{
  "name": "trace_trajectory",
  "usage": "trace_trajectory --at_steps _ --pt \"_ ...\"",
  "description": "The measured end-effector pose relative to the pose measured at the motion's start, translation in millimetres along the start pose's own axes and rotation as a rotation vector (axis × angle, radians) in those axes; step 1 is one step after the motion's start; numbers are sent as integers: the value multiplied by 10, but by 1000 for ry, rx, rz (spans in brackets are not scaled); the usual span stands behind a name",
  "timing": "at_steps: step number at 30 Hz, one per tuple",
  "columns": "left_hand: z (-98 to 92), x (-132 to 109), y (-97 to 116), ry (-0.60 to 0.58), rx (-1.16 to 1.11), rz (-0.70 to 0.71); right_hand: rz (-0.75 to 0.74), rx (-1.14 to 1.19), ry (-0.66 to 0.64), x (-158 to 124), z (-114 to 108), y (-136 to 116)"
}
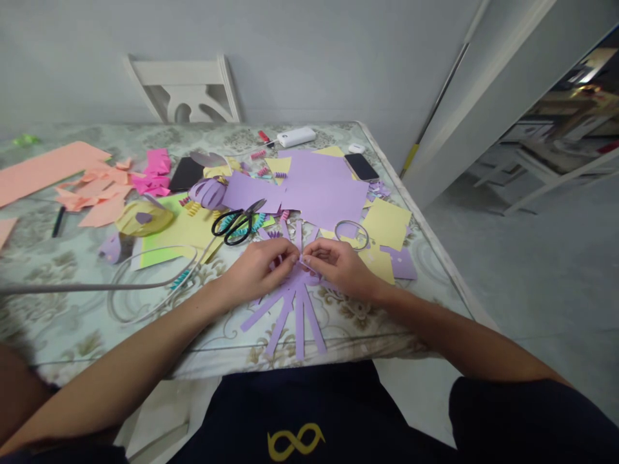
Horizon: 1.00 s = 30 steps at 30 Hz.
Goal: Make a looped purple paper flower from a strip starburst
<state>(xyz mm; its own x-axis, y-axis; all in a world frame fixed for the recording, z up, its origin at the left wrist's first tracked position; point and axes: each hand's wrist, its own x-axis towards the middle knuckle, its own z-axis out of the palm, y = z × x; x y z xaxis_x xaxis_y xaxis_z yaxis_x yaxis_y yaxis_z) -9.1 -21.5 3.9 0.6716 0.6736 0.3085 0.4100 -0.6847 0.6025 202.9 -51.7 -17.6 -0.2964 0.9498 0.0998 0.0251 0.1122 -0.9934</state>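
Note:
Purple paper strips [300, 316] fan out like spokes on the table near its front edge. Over their middle, my left hand [271, 263] and my right hand [333, 261] meet fingertip to fingertip. Both hands are closed in a pinch on the purple paper where the strips join. The exact spot between the fingertips is partly hidden by the fingers. Black-handled scissors [236, 224] lie beyond my left hand, blades pointing away to the right. A clear ring, perhaps a roll of tape [352, 235], lies beyond my right hand.
Large purple sheets [333, 190] and yellow squares [387, 222] cover the table's right part. Phones [362, 167], a white power bank [296, 136], a white cable [113, 299], a yellow paper ball [145, 219] and orange paper [53, 171] lie around. A white chair [184, 84] stands behind.

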Motion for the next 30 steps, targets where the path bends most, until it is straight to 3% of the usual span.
trace_trajectory --at_steps 12,30 --pt "-15 -6 -19 -36 14 11 -40 -116 5 -20 3 16" --pt "-21 -2 -29 8 35 57 -28 -108 -36 -21 -1 7"
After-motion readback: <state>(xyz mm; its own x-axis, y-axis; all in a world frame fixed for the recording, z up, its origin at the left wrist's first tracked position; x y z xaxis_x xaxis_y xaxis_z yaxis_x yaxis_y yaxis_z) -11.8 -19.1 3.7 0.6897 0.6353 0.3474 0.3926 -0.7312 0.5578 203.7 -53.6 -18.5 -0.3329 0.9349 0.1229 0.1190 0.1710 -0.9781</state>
